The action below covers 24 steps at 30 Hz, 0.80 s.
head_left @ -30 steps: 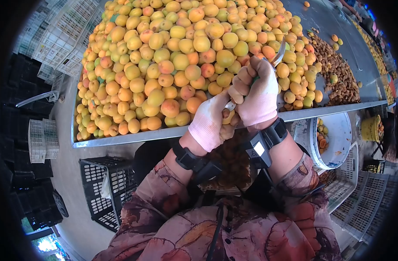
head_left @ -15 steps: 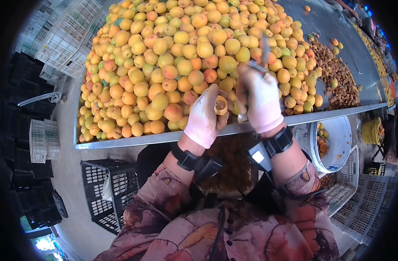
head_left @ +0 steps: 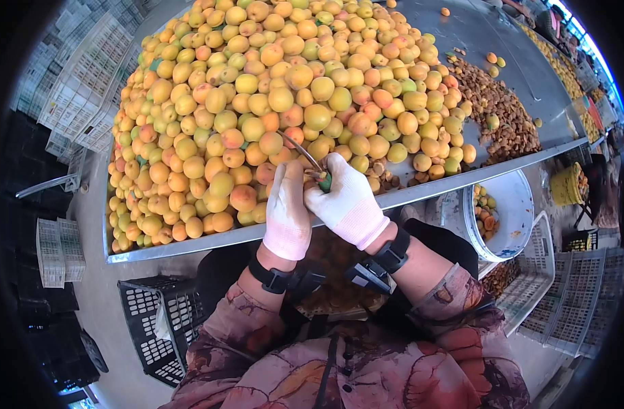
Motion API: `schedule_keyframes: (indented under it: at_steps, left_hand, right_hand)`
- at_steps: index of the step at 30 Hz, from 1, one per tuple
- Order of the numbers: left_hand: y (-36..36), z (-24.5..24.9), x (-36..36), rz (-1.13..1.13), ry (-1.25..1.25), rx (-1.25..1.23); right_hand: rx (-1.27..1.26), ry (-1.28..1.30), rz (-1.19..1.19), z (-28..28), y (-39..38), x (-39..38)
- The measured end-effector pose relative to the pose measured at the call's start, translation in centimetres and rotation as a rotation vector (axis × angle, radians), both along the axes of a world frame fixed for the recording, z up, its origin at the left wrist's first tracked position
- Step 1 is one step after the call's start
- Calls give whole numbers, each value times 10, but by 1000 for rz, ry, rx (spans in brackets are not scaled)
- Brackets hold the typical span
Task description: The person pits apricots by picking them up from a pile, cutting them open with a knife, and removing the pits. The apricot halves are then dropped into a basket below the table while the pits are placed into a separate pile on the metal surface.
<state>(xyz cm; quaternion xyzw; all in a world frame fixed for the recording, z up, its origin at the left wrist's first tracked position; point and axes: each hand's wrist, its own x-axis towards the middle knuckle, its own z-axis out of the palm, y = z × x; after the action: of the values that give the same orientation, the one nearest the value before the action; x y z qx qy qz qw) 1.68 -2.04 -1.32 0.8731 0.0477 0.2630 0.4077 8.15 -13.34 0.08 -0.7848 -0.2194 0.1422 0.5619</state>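
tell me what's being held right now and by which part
A curved knife, by its green handle, in the right hand. Whether the left hand holds anything cannot be told.

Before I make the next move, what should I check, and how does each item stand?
1. Curved knife gripped in the right hand: ok.
2. Gloves on both hands: ok.
3. Blade safely clear of the left hand: cannot tell; they are very close in this view.
4. Fruit firmly held in the left hand: cannot tell; the fingers hide it.
5. Heaped fruit right in front of the hands: ok.
6. White bucket uncovered: ok; fruit inside.
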Motion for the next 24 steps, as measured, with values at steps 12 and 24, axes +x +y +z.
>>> schedule_keyframes:
  at_steps: [12, 24]
  left_hand:
    - [22, 40, -25, -395, 475, -611]
    - [23, 37, -17, -248, 437, -665]
  right_hand:
    - [-695, -310, -48, 12, -72, 66]
    - [-187, -148, 128, 13, -62, 57]
